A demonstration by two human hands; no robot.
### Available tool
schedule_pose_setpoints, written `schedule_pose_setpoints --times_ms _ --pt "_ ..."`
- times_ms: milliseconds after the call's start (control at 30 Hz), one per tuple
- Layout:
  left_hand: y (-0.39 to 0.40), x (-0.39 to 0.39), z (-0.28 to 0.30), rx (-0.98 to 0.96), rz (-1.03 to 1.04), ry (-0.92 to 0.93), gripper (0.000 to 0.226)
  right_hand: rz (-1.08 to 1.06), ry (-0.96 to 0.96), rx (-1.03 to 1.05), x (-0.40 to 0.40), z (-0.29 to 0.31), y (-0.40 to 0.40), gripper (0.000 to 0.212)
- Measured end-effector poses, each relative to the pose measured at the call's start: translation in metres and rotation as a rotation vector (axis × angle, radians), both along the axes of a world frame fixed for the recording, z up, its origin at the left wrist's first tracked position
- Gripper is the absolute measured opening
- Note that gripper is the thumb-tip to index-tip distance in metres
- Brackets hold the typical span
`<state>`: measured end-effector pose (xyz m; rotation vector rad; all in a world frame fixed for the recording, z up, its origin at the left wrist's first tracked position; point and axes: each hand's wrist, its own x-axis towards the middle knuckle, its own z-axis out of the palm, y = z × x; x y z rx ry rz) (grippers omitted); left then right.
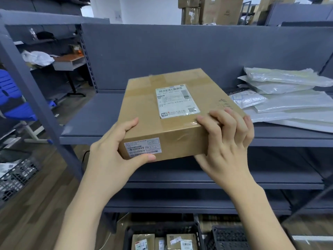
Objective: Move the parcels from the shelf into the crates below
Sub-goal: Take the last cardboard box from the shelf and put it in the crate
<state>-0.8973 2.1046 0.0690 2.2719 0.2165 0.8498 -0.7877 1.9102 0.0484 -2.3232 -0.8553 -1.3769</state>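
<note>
Holding cardboard box (173, 112) above shelf (93, 114) | left hand (115, 154) grip clamps near-left corner | right hand (228, 141) grip clamps near-right corner

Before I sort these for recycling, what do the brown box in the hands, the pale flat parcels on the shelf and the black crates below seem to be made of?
The brown box looks like matte corrugated cardboard, sealed with glossy clear tape that glints. The pale flat parcels appear to be thin plastic film mailers: shiny and wrinkled. The black crates look like moulded plastic with lattice walls.
</note>
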Motion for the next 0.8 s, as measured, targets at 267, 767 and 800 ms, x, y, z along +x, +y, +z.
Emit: schedule_pose_setpoints --times_ms 267,767,800 --pt "0.003 0.008 -0.026 0.110 0.103 -0.349 0.068 0.375 0.639 0.182 0.001 0.025 -0.026 0.111" --pt "0.010 0.008 -0.031 -0.036 0.028 0.000 0.122 0.355 0.553 0.400 -0.003 -0.024 -0.013 0.100" --pt "0.010 0.009 -0.032 -0.015 0.027 0.023 0.121 0.361 0.509 0.393 -0.002 -0.027 -0.012 0.100"
